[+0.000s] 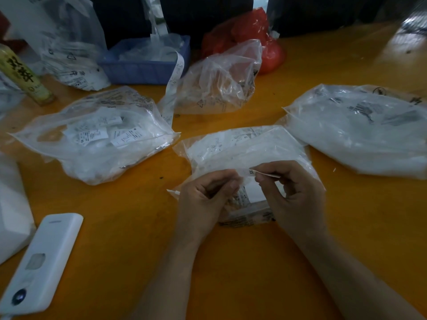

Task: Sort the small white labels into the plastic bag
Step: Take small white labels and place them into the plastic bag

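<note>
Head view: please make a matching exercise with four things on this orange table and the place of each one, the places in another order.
Things:
1. blue plastic basket
2. red plastic bag
3. white oblong plastic device
4. small white label

Places:
A. near left corner of the table
B. pinched in the right hand's fingers
C. far side, behind the clear crumpled bag
D. far side, left of centre

Pairs: 1-D, 2-C, 3-A, 4-B

Two bare forearms — no sleeves, rings or watch — left grip [205, 195] and right grip [291, 192] ungloved.
</note>
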